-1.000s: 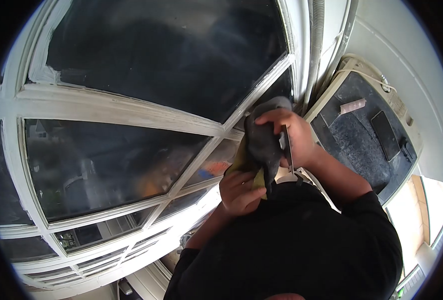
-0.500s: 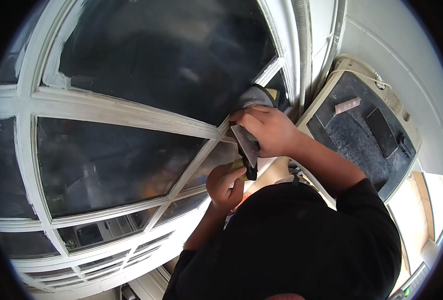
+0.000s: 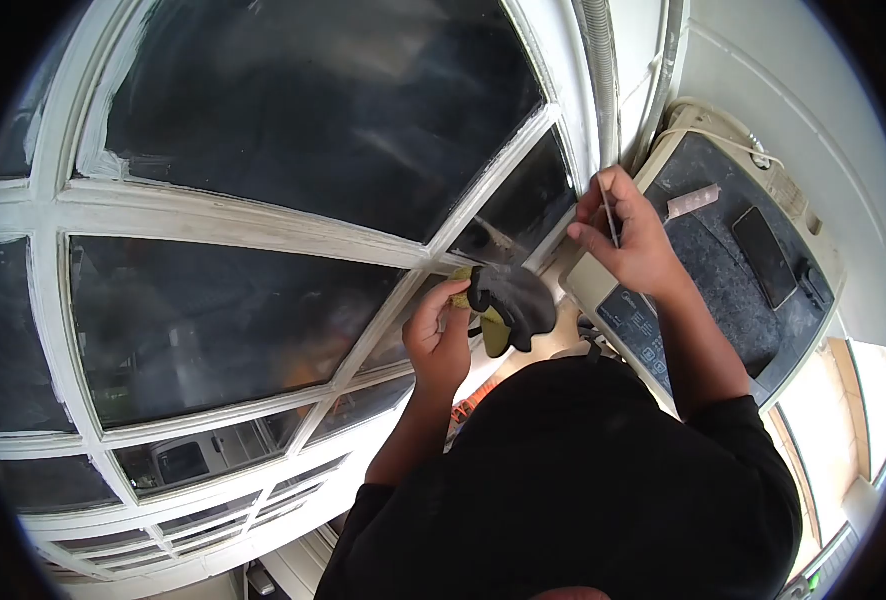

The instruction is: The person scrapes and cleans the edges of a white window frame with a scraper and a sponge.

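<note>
Hanging from my left hand [image 3: 438,325] is a grey, black and yellow-green cloth item [image 3: 513,305], perhaps a glove, pinched at its left edge. It hangs in front of the white window frame. My right hand [image 3: 628,235] is raised near the frame's right edge, its thumb and fingers closed on a thin flat piece [image 3: 610,212] seen edge-on. The two hands are apart. Dark glass panes [image 3: 233,320] lie to the left, divided by white bars [image 3: 253,220] with worn, streaky paint.
Right of my right hand stands a washing machine with a dusty dark lid [image 3: 708,260]. On it lie a phone [image 3: 764,257] and a pinkish strip [image 3: 694,201]. A corrugated hose [image 3: 600,70] runs down beside the window. Something orange [image 3: 471,403] shows below.
My right hand has moved right, away from my left hand, taking the flat piece with it. The cloth item has come off my right hand's side and now hangs from my left hand.
</note>
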{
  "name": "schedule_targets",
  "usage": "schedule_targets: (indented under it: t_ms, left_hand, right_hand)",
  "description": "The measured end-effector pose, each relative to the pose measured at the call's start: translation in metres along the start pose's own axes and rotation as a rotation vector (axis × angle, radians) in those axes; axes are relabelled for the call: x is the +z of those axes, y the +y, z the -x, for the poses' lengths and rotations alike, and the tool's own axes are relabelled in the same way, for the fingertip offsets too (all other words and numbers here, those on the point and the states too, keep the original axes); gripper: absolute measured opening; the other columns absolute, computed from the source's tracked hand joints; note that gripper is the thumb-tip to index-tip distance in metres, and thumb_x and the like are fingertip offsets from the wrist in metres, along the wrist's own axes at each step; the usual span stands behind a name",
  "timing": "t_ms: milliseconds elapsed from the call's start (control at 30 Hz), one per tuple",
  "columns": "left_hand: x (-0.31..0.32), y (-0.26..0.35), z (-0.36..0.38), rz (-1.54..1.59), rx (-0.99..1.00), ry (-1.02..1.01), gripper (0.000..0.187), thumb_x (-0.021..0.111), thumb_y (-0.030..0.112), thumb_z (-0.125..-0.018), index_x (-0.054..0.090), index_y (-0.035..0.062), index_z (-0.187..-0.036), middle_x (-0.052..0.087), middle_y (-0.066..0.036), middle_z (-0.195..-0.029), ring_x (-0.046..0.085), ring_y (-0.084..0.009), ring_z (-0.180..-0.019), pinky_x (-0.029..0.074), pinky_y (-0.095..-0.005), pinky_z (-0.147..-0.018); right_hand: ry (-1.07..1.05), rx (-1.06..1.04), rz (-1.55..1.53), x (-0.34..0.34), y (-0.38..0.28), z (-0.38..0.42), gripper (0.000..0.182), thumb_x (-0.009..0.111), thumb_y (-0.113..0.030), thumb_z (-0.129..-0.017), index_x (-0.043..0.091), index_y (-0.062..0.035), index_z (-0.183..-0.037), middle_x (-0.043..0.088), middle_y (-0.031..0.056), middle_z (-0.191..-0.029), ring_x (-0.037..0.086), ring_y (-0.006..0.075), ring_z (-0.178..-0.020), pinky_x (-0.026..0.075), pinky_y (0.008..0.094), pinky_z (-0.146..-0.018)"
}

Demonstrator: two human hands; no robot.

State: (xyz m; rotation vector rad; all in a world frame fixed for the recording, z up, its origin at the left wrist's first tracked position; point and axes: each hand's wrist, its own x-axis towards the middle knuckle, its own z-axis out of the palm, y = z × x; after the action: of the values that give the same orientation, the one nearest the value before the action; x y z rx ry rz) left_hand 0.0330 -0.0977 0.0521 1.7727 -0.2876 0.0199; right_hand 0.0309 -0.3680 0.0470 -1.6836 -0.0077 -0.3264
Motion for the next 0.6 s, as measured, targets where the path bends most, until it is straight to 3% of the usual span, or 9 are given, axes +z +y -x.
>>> schedule_targets:
  t_ms: [33,100,167,200,300,333,367,467,600]
  left_hand:
    - [0.001,0.0,0.0,-0.004,-0.005,0.001,0.024,0.056,-0.008,-0.092,0.063,-0.0032,-0.115,0.068,-0.011,-0.109,0.063,-0.0135,-0.099,0.047,-0.0265,-0.09]
    - [0.002,-0.001,-0.003,-0.084,0.197,-0.07,0.025,0.055,-0.007,-0.092,0.062,-0.0039,-0.115,0.067,-0.012,-0.11,0.063,-0.0141,-0.099,0.048,-0.0267,-0.089]
    - [-0.004,-0.007,0.002,-0.055,0.146,-0.053,0.025,0.056,-0.007,-0.092,0.062,-0.0038,-0.116,0.066,-0.012,-0.111,0.063,-0.0144,-0.099,0.048,-0.0267,-0.088]
    - [-0.008,-0.009,0.004,-0.021,0.098,-0.031,0.026,0.056,-0.006,-0.092,0.061,-0.0037,-0.117,0.066,-0.012,-0.112,0.063,-0.0147,-0.099,0.049,-0.0267,-0.087]
    - [-0.014,-0.002,0.011,0.046,0.137,0.0,0.027,0.056,-0.005,-0.092,0.06,-0.0038,-0.119,0.064,-0.012,-0.114,0.062,-0.0151,-0.101,0.049,-0.0268,-0.086]
    - [-0.019,-0.006,0.014,0.04,0.105,0.019,0.027,0.056,-0.006,-0.092,0.06,-0.0038,-0.119,0.064,-0.012,-0.113,0.062,-0.015,-0.102,0.049,-0.0269,-0.086]
    - [-0.022,-0.011,0.018,0.04,0.098,0.015,0.027,0.056,-0.006,-0.092,0.06,-0.0038,-0.119,0.064,-0.012,-0.113,0.062,-0.015,-0.102,0.049,-0.0269,-0.086]
    - [-0.027,-0.022,0.029,0.017,0.031,0.102,0.027,0.056,-0.006,-0.092,0.06,-0.0044,-0.118,0.064,-0.012,-0.113,0.062,-0.015,-0.102,0.049,-0.0275,-0.088]
    - [-0.028,-0.032,0.039,0.0,0.011,0.093,0.029,0.056,-0.008,-0.089,0.06,-0.0046,-0.118,0.064,-0.013,-0.115,0.062,-0.0154,-0.102,0.047,-0.028,-0.092]
  right_hand:
    - [-0.065,0.011,-0.022,0.004,-0.001,0.003,0.035,0.078,-0.005,-0.08,0.049,-0.0049,-0.1,0.059,0.0073,-0.084,0.057,0.0126,-0.078,0.047,0.0291,-0.072]
    - [-0.058,-0.014,0.044,0.015,-0.005,0.004,0.036,0.078,-0.012,-0.083,0.052,-0.0034,-0.107,0.06,0.0069,-0.087,0.06,0.0147,-0.078,0.049,0.0311,-0.071]
    - [-0.125,0.224,0.367,0.016,-0.02,0.003,0.067,0.077,-0.045,-0.082,0.053,0.0016,-0.123,0.065,0.0212,-0.1,0.067,0.0315,-0.098,0.05,0.0389,-0.086]
    - [-0.132,0.171,0.461,0.016,-0.012,0.004,0.08,0.067,-0.059,-0.084,0.05,0.0028,-0.131,0.065,0.0262,-0.109,0.064,0.0391,-0.106,0.049,0.0435,-0.092]
    - [0.007,0.065,0.434,0.023,0.012,0.001,0.076,0.062,-0.059,-0.087,0.051,0.0034,-0.129,0.064,0.0275,-0.11,0.064,0.0394,-0.104,0.049,0.0439,-0.092]
    - [0.034,0.017,0.431,0.024,0.012,-0.001,0.063,0.063,-0.045,-0.092,0.05,0.0012,-0.131,0.064,0.0267,-0.109,0.064,0.0401,-0.103,0.049,0.0441,-0.091]
    - [0.034,0.025,0.431,0.024,0.009,-0.003,0.063,0.063,-0.045,-0.092,0.05,0.0012,-0.131,0.064,0.0267,-0.109,0.064,0.0401,-0.103,0.049,0.0441,-0.091]
    - [0.077,0.015,0.265,0.026,0.001,-0.012,0.049,0.062,-0.018,-0.093,0.047,-0.007,-0.138,0.065,0.0242,-0.108,0.064,0.0403,-0.101,0.05,0.045,-0.087]
    - [0.125,0.128,0.178,0.03,-0.011,-0.024,0.051,0.062,-0.015,-0.092,0.046,-0.0169,-0.141,0.063,0.0252,-0.116,0.064,0.0401,-0.104,0.05,0.0443,-0.089]
